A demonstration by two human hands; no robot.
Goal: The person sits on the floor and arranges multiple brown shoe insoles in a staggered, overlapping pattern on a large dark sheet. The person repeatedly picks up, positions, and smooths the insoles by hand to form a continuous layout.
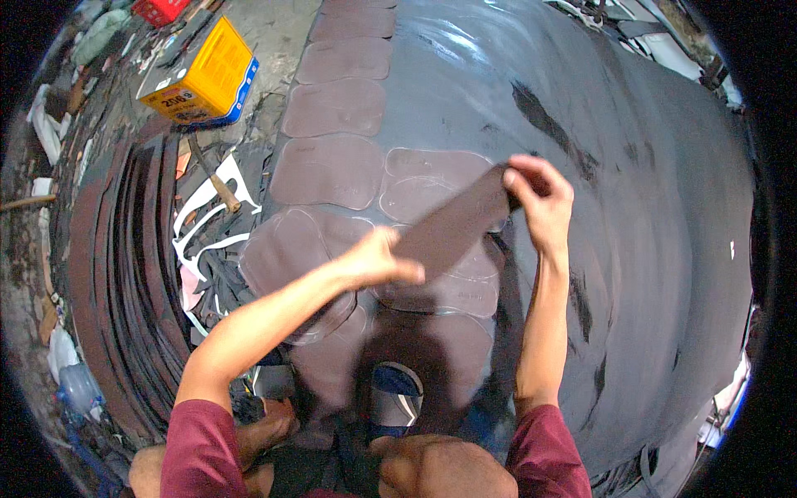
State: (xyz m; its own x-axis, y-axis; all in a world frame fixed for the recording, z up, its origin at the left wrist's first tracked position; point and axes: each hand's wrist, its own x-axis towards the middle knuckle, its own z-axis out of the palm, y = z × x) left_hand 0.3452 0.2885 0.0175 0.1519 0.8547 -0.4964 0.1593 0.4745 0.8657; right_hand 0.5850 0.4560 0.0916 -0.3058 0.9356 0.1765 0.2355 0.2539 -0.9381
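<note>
One flat brown sheet piece point(457, 217), blurred, spans the gap between the two hands, tilted over a group of rounded brown panels point(282, 249) with pale outlines. Left hand point(374, 256): grip closed on the near, left end of the piece. Right hand point(541, 197): grip pinching the far, right corner between thumb and fingers. More such panels run in a column away from the person, beside a broad dark grey sheet point(664, 216) that fills the right side. Near the lower edge, a blue-and-grey slipper point(397, 407). Left of the column: pale and black scraps point(241, 170), a wooden-handled tool point(224, 192) and a stack of long dark strips point(116, 290); beyond them, a yellow rectangular tin point(207, 79).
</note>
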